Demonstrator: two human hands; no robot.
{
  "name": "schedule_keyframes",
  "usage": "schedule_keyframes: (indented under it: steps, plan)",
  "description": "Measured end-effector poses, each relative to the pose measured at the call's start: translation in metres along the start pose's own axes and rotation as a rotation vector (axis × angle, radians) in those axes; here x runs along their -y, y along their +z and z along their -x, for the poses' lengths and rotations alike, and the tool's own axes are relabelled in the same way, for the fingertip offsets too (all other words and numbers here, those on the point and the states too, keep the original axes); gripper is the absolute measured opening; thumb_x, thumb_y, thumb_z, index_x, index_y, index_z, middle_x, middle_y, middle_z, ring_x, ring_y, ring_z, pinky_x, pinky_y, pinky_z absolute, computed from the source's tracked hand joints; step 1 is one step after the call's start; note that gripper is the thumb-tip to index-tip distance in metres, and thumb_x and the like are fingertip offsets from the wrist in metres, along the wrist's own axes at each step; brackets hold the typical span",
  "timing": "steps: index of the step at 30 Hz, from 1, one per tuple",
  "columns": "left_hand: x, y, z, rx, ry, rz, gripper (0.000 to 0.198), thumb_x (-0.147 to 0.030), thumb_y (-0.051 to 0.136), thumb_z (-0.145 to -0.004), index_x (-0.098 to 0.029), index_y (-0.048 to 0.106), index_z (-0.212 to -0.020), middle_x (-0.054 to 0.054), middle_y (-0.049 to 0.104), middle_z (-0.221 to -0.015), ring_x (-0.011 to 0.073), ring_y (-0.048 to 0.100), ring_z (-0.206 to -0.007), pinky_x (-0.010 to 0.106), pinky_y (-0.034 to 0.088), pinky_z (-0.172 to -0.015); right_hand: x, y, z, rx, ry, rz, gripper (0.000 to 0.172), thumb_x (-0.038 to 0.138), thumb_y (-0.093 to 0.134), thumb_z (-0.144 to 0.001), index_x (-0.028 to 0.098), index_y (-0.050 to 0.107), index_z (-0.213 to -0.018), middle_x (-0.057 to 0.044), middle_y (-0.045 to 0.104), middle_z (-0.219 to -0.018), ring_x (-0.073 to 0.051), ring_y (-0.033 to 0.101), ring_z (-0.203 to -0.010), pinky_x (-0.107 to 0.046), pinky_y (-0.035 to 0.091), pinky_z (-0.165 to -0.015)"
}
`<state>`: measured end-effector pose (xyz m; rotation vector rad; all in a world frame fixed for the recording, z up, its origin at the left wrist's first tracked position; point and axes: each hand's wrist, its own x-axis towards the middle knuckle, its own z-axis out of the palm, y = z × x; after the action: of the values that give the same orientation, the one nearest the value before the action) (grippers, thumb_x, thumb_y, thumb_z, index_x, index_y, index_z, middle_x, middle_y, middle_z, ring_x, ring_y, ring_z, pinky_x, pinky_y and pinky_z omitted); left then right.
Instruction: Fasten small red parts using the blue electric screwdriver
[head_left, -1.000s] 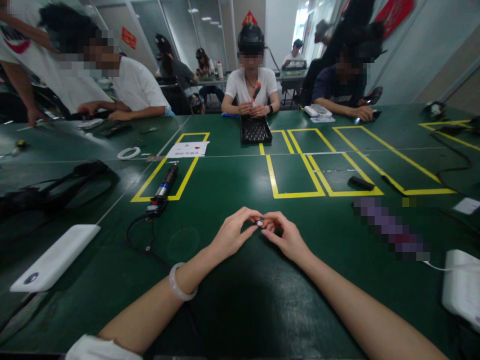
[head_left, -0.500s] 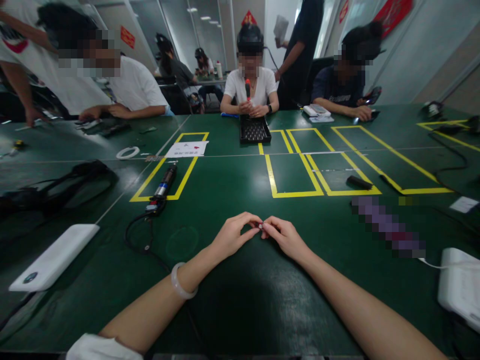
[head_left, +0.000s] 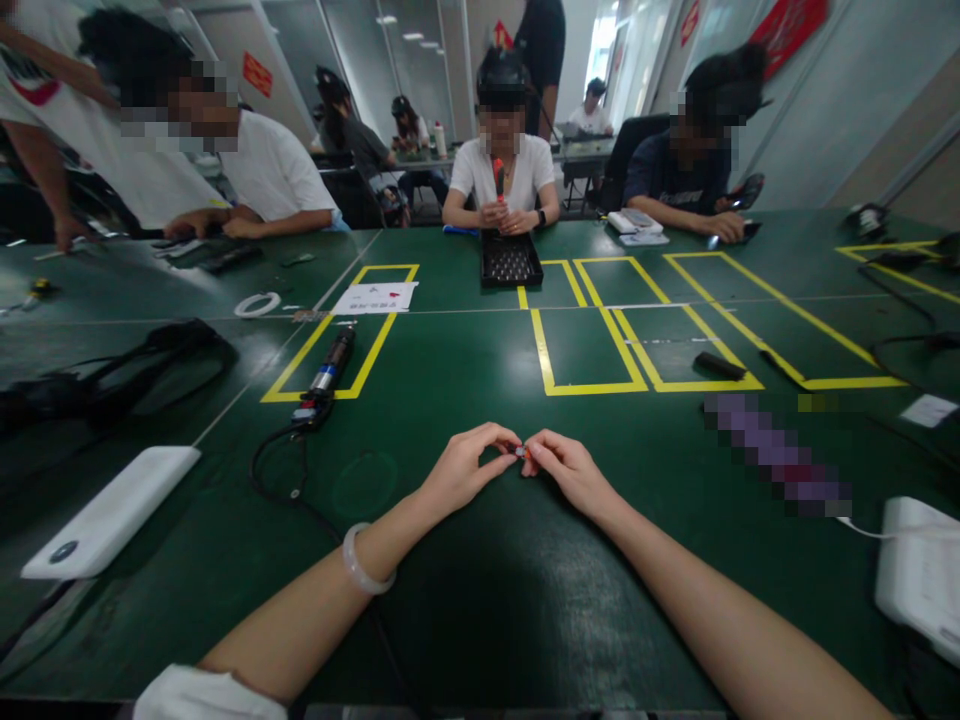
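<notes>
My left hand (head_left: 472,468) and my right hand (head_left: 568,468) meet fingertip to fingertip above the green table (head_left: 450,610). Between their pinched fingers is a tiny object (head_left: 521,452) with pale and orange-red parts, too small to name. Both hands appear closed on it, thumbs and index fingers at its two sides. A pale bangle (head_left: 363,560) circles my left wrist. To the left of my hands, a black electric screwdriver (head_left: 328,372) with a blue band lies inside a yellow tape outline, its cable running toward me.
At left lie a white power bank (head_left: 120,510) and black straps (head_left: 112,370). A white box-shaped device (head_left: 919,570) stands at right, near a blurred purple item (head_left: 776,455). Across the table, a person holds a red-handled tool over a black tray (head_left: 511,265). Other people sit left and right.
My hands stay nearly in place; more orange-red shows at the small object between my fingertips. In the background, a standing person in dark clothes has moved left.
</notes>
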<state>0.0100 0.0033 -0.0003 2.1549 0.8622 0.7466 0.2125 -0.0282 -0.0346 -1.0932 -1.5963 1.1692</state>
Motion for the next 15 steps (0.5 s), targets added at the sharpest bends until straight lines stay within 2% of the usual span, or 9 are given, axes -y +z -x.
schedule_keyframes:
  steps: [7,12,15]
  plan:
    - [-0.0022,-0.0024,-0.001,0.0,-0.018,-0.007,0.019,-0.029,0.061,-0.088,-0.017,0.064,-0.102,0.005,0.066,-0.096,0.0151,0.062,-0.089,0.028,0.048,-0.083,0.0011,0.0037,0.0006,0.0,-0.019,-0.102,0.028,0.046,0.055,-0.093,0.018,0.059,-0.092,-0.003,0.067,-0.079,-0.016,0.063,-0.075,-0.029,0.048,-0.072]
    - [-0.0039,-0.0022,0.0007,0.002,0.059,-0.071,0.016,-0.029,0.056,-0.091,-0.017,0.064,-0.098,0.006,0.065,-0.097,0.0165,0.06,-0.093,0.029,0.046,-0.085,0.0023,0.0039,-0.0003,-0.009,-0.003,-0.102,0.027,0.045,0.061,-0.089,0.019,0.061,-0.094,-0.002,0.066,-0.082,-0.015,0.061,-0.075,-0.028,0.048,-0.071]
    - [-0.0076,-0.0068,0.0,0.052,0.093,-0.123,0.017,-0.03,0.053,-0.093,-0.018,0.063,-0.1,0.006,0.064,-0.1,0.0169,0.06,-0.097,0.03,0.046,-0.088,0.0011,0.0034,-0.0008,-0.01,0.001,-0.078,0.024,0.042,0.064,-0.087,0.019,0.061,-0.092,-0.002,0.064,-0.081,-0.015,0.06,-0.075,-0.029,0.048,-0.071]
